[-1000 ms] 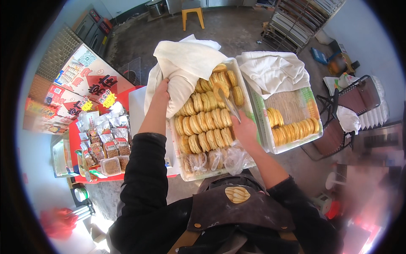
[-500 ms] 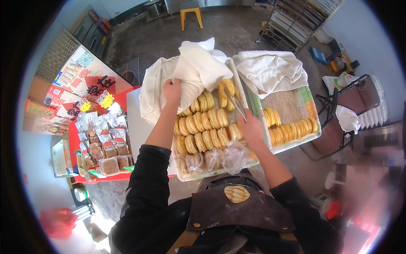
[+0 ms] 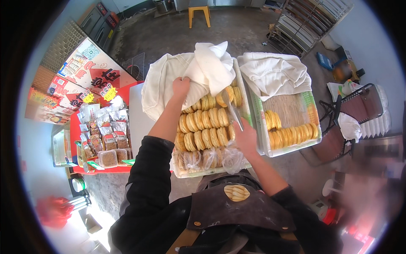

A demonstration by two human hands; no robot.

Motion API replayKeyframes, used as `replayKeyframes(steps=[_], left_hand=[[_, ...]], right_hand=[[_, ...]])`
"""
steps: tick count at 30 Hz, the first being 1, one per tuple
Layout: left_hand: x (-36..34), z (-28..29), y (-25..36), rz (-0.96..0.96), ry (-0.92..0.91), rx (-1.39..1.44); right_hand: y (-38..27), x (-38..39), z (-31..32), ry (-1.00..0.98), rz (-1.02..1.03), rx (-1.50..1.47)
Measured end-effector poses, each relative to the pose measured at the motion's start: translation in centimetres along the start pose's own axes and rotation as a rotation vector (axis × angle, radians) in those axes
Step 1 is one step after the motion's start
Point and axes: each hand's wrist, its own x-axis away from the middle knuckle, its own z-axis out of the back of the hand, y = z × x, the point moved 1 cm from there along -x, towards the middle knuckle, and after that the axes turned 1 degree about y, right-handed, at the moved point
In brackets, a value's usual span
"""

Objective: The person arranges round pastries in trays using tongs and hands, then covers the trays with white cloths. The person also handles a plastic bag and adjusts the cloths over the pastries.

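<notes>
My left hand (image 3: 181, 86) is closed on the edge of a white cloth (image 3: 163, 82), which is lifted and folded back over the far part of the left tray (image 3: 240, 80). Rows of round golden pastries (image 3: 206, 120) stand on edge in that tray. My right hand (image 3: 246, 137) grips metal tongs (image 3: 234, 113), whose tips reach into the far right part of the tray. At the tips a round pastry (image 3: 224, 97) shows its flat face; whether the tongs pinch it or only touch it is hard to tell. Clear plastic bags of pastries (image 3: 211, 159) lie along the near edge.
Beside it on the right stands a second tray (image 3: 316, 114) with fewer pastries (image 3: 294, 135) and a bunched white cloth (image 3: 277, 75). Packaged snacks (image 3: 105, 131) cover a red table on the left. Farther off are a yellow stool (image 3: 198, 16), a metal rack (image 3: 302, 31) and a folding chair (image 3: 359, 106).
The tongs have tilted, and a pastry at their tips now shows its flat face. My right hand sits slightly lower. My left hand still grips the cloth; the whole view has shifted a little.
</notes>
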Motion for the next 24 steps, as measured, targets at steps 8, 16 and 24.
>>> replayKeyframes(steps=[8, 16, 24], left_hand=[[-2.3, 0.0, -1.6, 0.206, -0.076, 0.154], [-5.6, 0.9, -3.5, 0.493, -0.104, 0.668], [-5.9, 3.0, -2.3, 0.535, -0.219, 0.709]], right_hand=[[-0.3, -1.3, -1.1, -0.103, -0.031, 0.136], [-0.3, -1.5, -1.5, -0.139, -0.066, 0.196], [-0.5, -1.1, -1.4, -0.167, -0.032, 0.248]])
